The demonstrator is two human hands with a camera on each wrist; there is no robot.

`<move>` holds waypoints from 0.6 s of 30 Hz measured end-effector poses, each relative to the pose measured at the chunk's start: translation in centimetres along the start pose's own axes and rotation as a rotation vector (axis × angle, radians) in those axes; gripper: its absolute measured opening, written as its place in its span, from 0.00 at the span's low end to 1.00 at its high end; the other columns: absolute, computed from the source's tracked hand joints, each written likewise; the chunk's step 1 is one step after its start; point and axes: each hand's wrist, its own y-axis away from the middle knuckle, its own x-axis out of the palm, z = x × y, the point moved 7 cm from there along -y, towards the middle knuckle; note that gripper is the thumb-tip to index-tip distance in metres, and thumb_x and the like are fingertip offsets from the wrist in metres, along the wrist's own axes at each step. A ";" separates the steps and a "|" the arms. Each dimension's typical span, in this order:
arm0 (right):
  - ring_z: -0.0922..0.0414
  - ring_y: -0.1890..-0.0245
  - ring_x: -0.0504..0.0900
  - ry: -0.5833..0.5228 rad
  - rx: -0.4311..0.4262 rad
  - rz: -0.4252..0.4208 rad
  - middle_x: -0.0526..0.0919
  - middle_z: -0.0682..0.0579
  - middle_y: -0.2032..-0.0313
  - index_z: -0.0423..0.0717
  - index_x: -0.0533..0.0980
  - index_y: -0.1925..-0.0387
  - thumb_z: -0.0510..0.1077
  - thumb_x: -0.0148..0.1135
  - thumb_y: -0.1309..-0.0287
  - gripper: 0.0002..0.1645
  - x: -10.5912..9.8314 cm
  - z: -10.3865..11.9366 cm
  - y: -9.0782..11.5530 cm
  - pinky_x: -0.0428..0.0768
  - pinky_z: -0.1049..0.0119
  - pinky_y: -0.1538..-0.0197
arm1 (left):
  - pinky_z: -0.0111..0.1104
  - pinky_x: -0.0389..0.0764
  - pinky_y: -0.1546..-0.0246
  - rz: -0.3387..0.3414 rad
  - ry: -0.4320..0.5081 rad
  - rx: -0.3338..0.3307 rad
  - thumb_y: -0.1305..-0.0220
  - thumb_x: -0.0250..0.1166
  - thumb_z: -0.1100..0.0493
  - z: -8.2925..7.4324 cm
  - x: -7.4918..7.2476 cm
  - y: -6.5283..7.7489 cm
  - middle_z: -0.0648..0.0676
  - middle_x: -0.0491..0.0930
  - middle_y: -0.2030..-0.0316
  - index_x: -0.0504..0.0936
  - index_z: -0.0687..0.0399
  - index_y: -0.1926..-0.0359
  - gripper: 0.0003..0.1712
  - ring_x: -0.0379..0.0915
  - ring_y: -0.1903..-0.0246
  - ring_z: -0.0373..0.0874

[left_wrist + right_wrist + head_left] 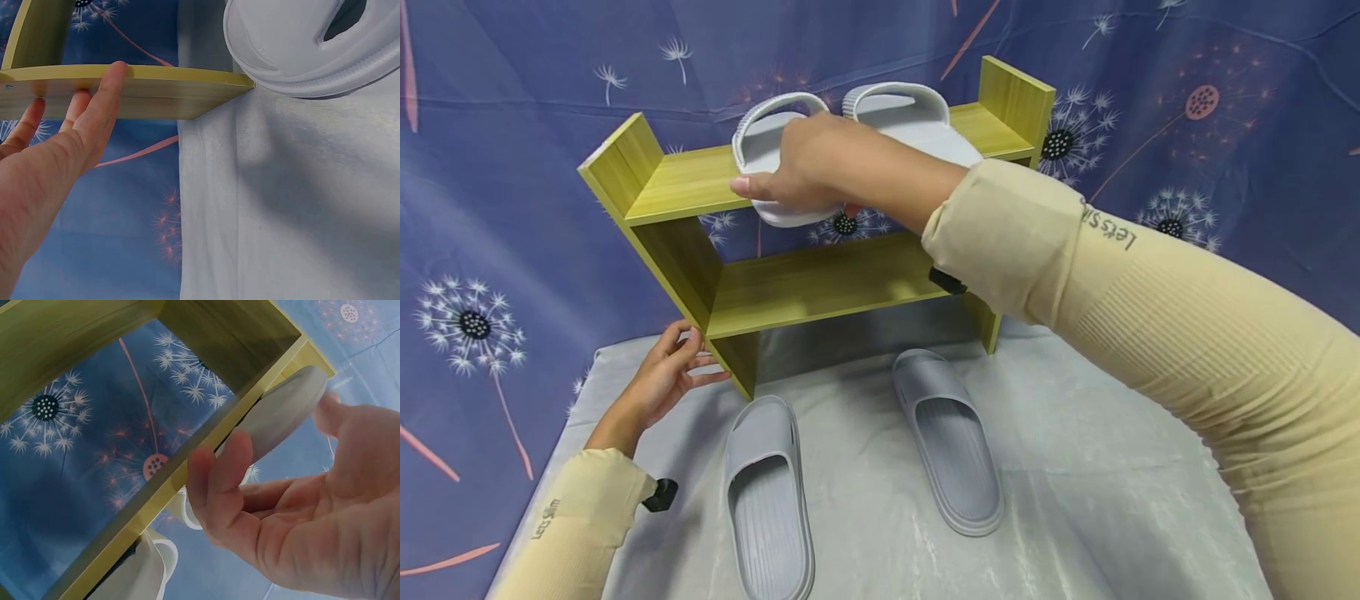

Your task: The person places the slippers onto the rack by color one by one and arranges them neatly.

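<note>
My right hand (pixel 816 162) is at the top board of a yellow-green wooden shoe rack (pixel 820 283). It grips the heel end of the left white slide slipper (pixel 762 148), with thumb and fingers on opposite edges, as the right wrist view shows along the sole (pixel 290 406). Beside it on the top board sits the other white slipper (pixel 898 112), partly behind my forearm. Low at the rack's left side, my left hand (pixel 662 379) touches the outer face of the side panel (pixel 181 97) with fingers extended.
Two grey slippers stand on the pale cloth (pixel 857 500) before the rack: one at the left (pixel 767 525), another farther right (pixel 958 462). A lower shelf (pixel 850 271) spans the rack. Behind hangs a blue dandelion-print cloth (pixel 497 208).
</note>
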 end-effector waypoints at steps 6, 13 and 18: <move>0.59 0.66 0.86 -0.001 0.036 -0.020 0.57 0.45 0.29 0.45 0.52 0.27 0.84 0.17 0.48 0.63 -0.3 -0.3 0.5 0.80 0.64 0.55 | 0.48 0.82 0.53 0.001 0.007 0.005 0.23 0.45 0.55 -0.1 0.0 0.0 0.52 0.70 0.58 0.62 0.49 0.48 0.08 0.78 0.53 0.51; 0.50 0.27 0.50 -0.002 0.013 -0.112 0.50 0.51 0.26 0.53 0.60 0.29 0.83 0.14 0.46 0.58 -0.5 -0.5 2.3 0.61 0.54 0.30 | 0.48 0.82 0.53 -0.001 0.001 0.000 0.23 0.45 0.55 0.0 0.0 0.1 0.55 0.72 0.55 0.62 0.49 0.46 0.10 0.78 0.53 0.52; 0.51 0.34 0.64 -0.041 0.004 -0.160 0.56 0.49 0.28 0.51 0.62 0.30 0.83 0.16 0.45 0.58 -0.6 -0.9 4.1 0.67 0.55 0.34 | 0.48 0.82 0.53 -0.006 -0.002 -0.007 0.23 0.45 0.55 0.1 -0.1 0.1 0.55 0.71 0.56 0.61 0.49 0.45 0.10 0.77 0.53 0.52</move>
